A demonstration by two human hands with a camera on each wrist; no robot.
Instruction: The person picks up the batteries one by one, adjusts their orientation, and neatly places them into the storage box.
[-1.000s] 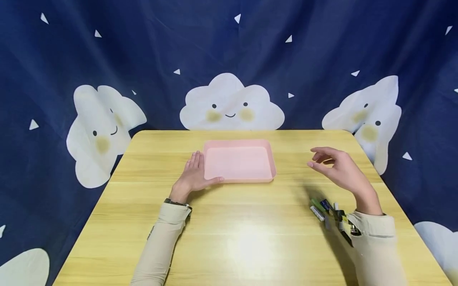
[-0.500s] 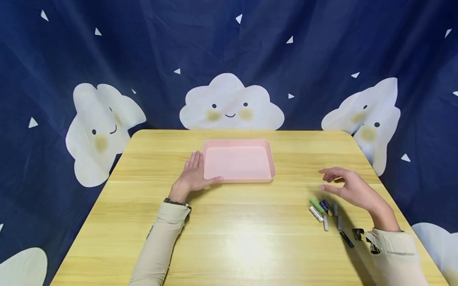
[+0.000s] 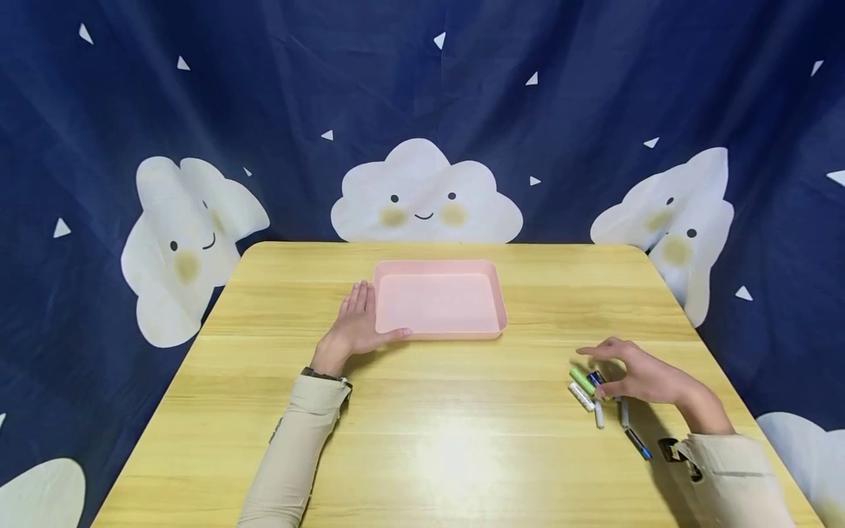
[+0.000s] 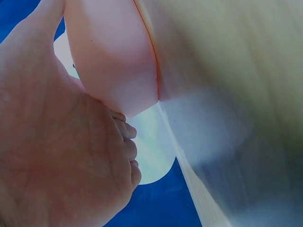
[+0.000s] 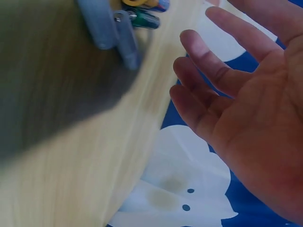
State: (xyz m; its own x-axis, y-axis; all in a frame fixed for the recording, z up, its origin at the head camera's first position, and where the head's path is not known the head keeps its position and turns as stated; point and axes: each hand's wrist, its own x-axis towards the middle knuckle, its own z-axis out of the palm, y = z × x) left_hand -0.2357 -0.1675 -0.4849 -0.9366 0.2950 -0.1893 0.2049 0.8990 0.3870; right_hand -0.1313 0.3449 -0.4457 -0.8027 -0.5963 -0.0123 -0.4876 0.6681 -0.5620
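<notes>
A shallow pink tray [image 3: 437,302] sits at the far middle of the table with nothing in it. My left hand [image 3: 353,328] rests against its left side, fingers straight and thumb along the front rim; in the left wrist view the palm faces the tray's wall. At right, my right hand [image 3: 643,375] hovers over a small cluster of batteries, fingers spread and holding nothing. Among them are a light green battery [image 3: 581,380], a white one [image 3: 582,397] and a black-and-blue one [image 3: 638,444]. The hand partly hides others. Grey batteries [image 5: 99,23] show in the right wrist view.
The wooden table [image 3: 422,411] ends at a rounded far edge, just beyond the tray. Behind it hangs a dark blue curtain [image 3: 290,66] printed with white clouds. Bare tabletop lies between the tray and the batteries.
My right hand has come down and toward me from beyond the batteries to over them, its fingers parting wider. My left hand and the tray have stayed put.
</notes>
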